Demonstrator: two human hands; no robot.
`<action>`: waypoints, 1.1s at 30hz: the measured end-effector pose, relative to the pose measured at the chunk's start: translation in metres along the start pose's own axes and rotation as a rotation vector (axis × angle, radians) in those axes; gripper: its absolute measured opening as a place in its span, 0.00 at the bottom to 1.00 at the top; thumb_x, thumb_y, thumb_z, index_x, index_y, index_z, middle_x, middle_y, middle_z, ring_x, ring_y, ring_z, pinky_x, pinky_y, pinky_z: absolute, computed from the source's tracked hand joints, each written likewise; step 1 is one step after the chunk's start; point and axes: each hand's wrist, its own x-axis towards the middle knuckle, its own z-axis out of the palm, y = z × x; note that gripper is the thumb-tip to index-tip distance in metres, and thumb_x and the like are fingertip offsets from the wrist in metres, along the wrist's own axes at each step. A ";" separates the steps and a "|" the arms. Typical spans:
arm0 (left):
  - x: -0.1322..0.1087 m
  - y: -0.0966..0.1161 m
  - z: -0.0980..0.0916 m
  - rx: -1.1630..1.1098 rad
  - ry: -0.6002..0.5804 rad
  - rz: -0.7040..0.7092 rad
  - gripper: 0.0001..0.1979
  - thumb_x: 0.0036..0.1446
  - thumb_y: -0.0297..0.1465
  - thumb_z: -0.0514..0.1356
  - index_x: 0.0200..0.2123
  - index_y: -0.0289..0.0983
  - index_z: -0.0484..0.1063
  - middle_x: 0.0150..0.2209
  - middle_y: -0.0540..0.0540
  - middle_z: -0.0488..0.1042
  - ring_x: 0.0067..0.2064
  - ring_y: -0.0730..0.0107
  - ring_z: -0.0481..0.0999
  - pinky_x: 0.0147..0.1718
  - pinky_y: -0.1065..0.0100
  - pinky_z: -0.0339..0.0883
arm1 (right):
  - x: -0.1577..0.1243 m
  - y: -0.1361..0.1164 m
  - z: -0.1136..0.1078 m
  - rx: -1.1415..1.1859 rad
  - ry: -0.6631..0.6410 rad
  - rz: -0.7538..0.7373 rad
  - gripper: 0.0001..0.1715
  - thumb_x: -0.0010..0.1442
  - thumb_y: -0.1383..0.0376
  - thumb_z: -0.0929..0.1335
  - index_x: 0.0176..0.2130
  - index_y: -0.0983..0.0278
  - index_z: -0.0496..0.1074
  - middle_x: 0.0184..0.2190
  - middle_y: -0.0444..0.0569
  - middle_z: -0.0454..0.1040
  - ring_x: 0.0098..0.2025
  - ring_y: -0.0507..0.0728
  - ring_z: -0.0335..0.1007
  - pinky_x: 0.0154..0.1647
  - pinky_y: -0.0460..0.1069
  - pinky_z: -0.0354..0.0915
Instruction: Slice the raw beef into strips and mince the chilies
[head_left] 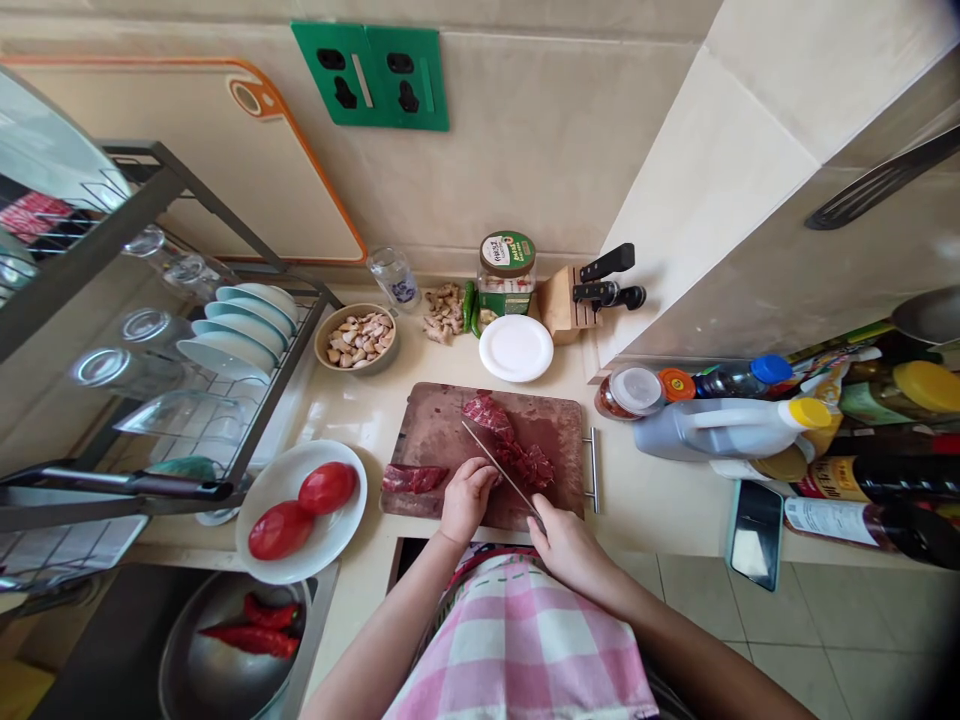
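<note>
2 toms point(328, 487) on wht plate point(337, 535)

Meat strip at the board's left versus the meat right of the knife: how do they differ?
The meat strip is one long piece, while the cut meat lies bunched in smaller pieces. The strip lies left of the left hand; the cut meat lies right of the knife. Both are red and rest on the cutting board.
</note>
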 end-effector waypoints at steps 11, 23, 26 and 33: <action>0.000 -0.001 0.001 -0.007 0.000 -0.018 0.11 0.59 0.29 0.51 0.36 0.39 0.74 0.39 0.46 0.72 0.41 0.70 0.72 0.41 0.68 0.69 | 0.005 0.001 0.004 -0.003 -0.012 0.005 0.12 0.61 0.64 0.56 0.42 0.62 0.62 0.30 0.49 0.75 0.31 0.54 0.71 0.26 0.44 0.49; 0.000 0.001 0.000 -0.005 -0.009 -0.034 0.11 0.59 0.30 0.52 0.36 0.39 0.74 0.39 0.47 0.72 0.40 0.71 0.72 0.41 0.70 0.69 | 0.028 -0.015 0.010 -0.075 0.024 0.018 0.12 0.62 0.64 0.55 0.44 0.62 0.61 0.31 0.50 0.76 0.30 0.54 0.72 0.26 0.45 0.50; -0.002 0.000 0.002 0.001 0.001 -0.029 0.10 0.59 0.30 0.52 0.36 0.39 0.73 0.39 0.47 0.72 0.40 0.71 0.72 0.41 0.70 0.69 | 0.041 -0.020 0.006 -0.087 0.062 -0.015 0.13 0.62 0.63 0.55 0.44 0.62 0.62 0.31 0.50 0.76 0.31 0.54 0.72 0.25 0.45 0.51; -0.008 0.000 -0.006 -0.055 0.014 -0.006 0.11 0.59 0.31 0.51 0.39 0.40 0.72 0.42 0.46 0.70 0.43 0.70 0.72 0.44 0.68 0.68 | 0.001 0.024 0.000 0.024 0.115 -0.033 0.16 0.61 0.59 0.55 0.43 0.61 0.66 0.30 0.47 0.76 0.31 0.54 0.72 0.28 0.44 0.57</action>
